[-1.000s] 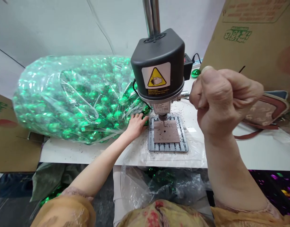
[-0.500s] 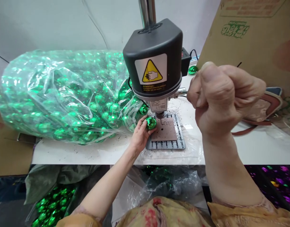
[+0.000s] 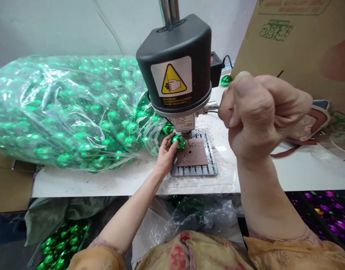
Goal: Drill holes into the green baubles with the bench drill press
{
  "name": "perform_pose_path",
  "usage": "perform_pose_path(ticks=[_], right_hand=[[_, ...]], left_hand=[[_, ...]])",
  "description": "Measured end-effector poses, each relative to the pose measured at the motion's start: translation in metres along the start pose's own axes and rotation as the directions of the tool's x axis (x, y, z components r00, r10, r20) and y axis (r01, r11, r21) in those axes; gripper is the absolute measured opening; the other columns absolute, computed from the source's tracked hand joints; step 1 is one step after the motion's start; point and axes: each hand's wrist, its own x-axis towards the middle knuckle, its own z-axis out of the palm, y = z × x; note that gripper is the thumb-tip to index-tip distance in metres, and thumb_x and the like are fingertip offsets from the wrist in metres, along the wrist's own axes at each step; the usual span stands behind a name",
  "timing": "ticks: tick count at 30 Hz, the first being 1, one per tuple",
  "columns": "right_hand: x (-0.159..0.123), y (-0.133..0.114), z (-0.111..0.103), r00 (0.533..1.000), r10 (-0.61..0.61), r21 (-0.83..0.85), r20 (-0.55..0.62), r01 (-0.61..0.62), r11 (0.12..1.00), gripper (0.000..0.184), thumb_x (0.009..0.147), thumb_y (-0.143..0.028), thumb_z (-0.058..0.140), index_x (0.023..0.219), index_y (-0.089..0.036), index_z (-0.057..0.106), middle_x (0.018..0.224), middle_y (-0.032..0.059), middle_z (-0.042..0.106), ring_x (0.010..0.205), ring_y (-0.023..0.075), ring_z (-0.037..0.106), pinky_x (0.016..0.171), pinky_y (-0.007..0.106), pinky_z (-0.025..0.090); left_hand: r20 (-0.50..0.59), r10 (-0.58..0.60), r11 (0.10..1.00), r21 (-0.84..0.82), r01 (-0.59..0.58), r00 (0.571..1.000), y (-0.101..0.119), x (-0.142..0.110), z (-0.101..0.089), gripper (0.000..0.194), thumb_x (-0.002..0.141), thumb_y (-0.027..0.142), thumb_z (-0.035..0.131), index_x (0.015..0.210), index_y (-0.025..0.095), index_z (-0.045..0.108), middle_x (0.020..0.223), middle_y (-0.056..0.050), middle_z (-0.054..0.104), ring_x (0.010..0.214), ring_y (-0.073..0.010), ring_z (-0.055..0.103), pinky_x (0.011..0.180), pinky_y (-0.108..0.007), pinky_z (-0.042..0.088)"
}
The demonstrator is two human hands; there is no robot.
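My left hand [image 3: 166,159] is shut on a shiny green faceted ball [image 3: 178,142], holding it just under the chuck of a black bench drill [image 3: 174,62]. The drill bit's tip is hidden by or very close to the ball. Below them lies a slotted metal drill base [image 3: 194,170] topped by a brown pad [image 3: 192,154] with a hole in it. My right hand [image 3: 262,114] is a closed fist around the drill's silver feed lever [image 3: 212,107], and the lever's far end is hidden in my fingers.
A large clear plastic bag of green balls [image 3: 68,112] lies against the drill's left side. Black specks dot the white table [image 3: 99,185]. A loose green ball [image 3: 225,80] sits behind the drill, beside a cardboard box [image 3: 290,45]. More green balls fill a tray [image 3: 61,243] below.
My left hand has moved from resting open against the bag to holding a green ball beneath the chuck. My right fist stays on the lever, and the view has shifted slightly.
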Motion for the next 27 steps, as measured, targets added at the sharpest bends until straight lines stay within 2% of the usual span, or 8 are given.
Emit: perform_pose_path(ticks=[4,8,13,17,21,27], right_hand=[[0.0,-0.006,-0.001,0.999,0.041,-0.056,0.014,-0.04,0.998,0.049,0.087,-0.03,0.064,0.053,-0.019,0.031,0.046,-0.0037,0.023,0.04,0.0076,0.027,0.044,0.033,0.018],[0.0,-0.015,-0.001,0.993,0.107,-0.078,0.047,-0.103,0.992,0.05,0.087,-0.035,0.065,0.053,-0.019,0.032,0.046,-0.0038,0.025,0.041,0.0073,0.032,0.045,0.032,0.02],[0.0,-0.016,-0.001,0.995,0.078,-0.052,0.055,-0.075,0.996,0.048,0.088,-0.03,0.064,0.054,-0.019,0.032,0.046,-0.0038,0.024,0.041,0.007,0.03,0.045,0.032,0.019],[-0.001,-0.014,-0.001,0.995,0.077,-0.075,0.056,-0.073,0.995,0.048,0.089,-0.031,0.063,0.054,-0.02,0.031,0.047,-0.0037,0.024,0.042,0.0078,0.028,0.046,0.034,0.02],[-0.001,-0.013,-0.001,0.997,0.062,-0.029,0.05,-0.06,0.998,0.047,0.088,-0.028,0.063,0.055,-0.019,0.031,0.047,-0.004,0.023,0.041,0.0072,0.026,0.047,0.033,0.019],[-0.001,-0.015,-0.001,0.994,0.096,-0.084,0.048,-0.092,0.992,0.052,0.087,-0.038,0.065,0.054,-0.019,0.029,0.048,-0.0036,0.023,0.042,0.0065,0.027,0.046,0.032,0.02]], left_hand=[[0.07,0.117,0.985,0.116,-0.125,0.991,-0.009,0.003,0.0,0.053,0.075,0.045,0.084,0.119,0.024,0.063,0.12,-0.006,0.071,0.109,-0.0189,0.067,0.099,-0.033,0.051],[0.153,0.182,0.961,0.183,-0.209,0.971,-0.015,0.003,0.001,0.051,0.075,0.044,0.084,0.116,0.023,0.063,0.118,-0.006,0.07,0.108,-0.0203,0.066,0.098,-0.035,0.052],[0.246,0.18,0.957,0.181,-0.228,0.952,-0.019,0.003,-0.001,0.052,0.075,0.041,0.085,0.117,0.022,0.061,0.119,-0.008,0.068,0.113,-0.0228,0.065,0.103,-0.039,0.051],[0.283,0.167,0.953,0.199,-0.228,0.945,-0.022,0.004,-0.003,0.059,0.075,0.04,0.085,0.124,0.022,0.058,0.127,-0.01,0.065,0.123,-0.0264,0.061,0.11,-0.045,0.047],[0.313,0.179,0.94,0.224,-0.256,0.933,-0.022,0.002,-0.005,0.059,0.075,0.04,0.084,0.125,0.022,0.058,0.131,-0.011,0.064,0.127,-0.028,0.06,0.112,-0.046,0.046],[0.337,0.144,0.909,0.327,-0.259,0.93,-0.018,-0.006,-0.006,0.062,0.076,0.041,0.083,0.128,0.02,0.058,0.131,-0.012,0.064,0.125,-0.0274,0.061,0.112,-0.045,0.046]])
